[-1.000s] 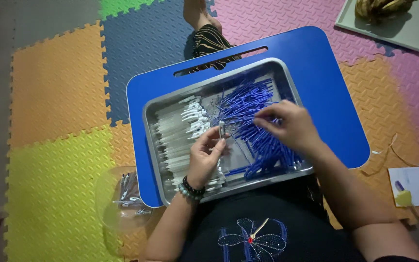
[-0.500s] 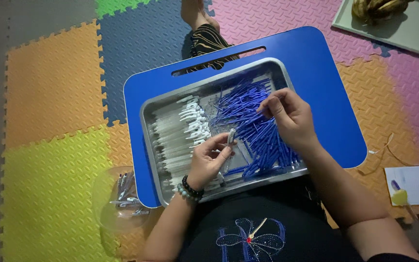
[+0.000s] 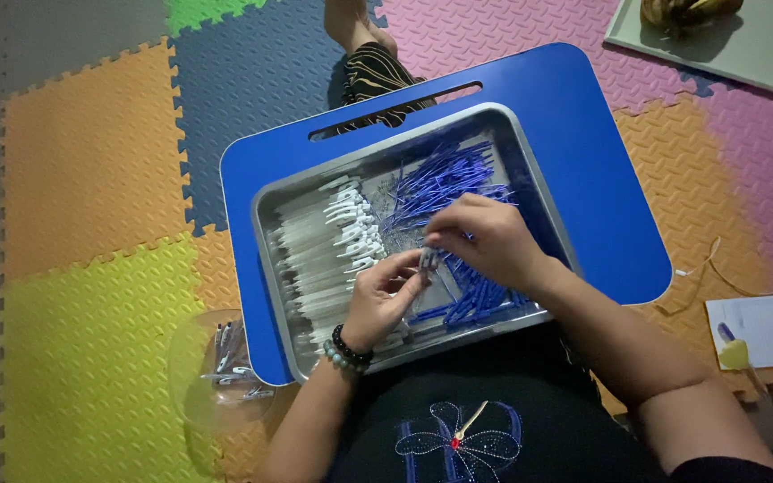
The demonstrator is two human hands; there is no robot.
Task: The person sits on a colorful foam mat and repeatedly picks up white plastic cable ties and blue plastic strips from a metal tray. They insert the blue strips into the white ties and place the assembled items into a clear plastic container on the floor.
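One metal tray (image 3: 530, 156) sits on one blue lap bench (image 3: 601, 179). It holds two piles, too many to count: white pen barrels (image 3: 315, 268) and blue refills (image 3: 445, 179). Your left hand (image 3: 382, 295) and right hand (image 3: 485, 237) both pinch one small pen part (image 3: 428, 259) above the tray's middle.

The floor (image 3: 91, 179) is laid with interlocking foam mats: orange at the left, yellow-green (image 3: 82, 376) below it, dark blue (image 3: 252, 80) at the top, pink (image 3: 512, 31) to the right. A grey tray (image 3: 744, 54) lies in the upper right corner. A sheet of paper (image 3: 762, 326) lies at the right edge. The light is dim.
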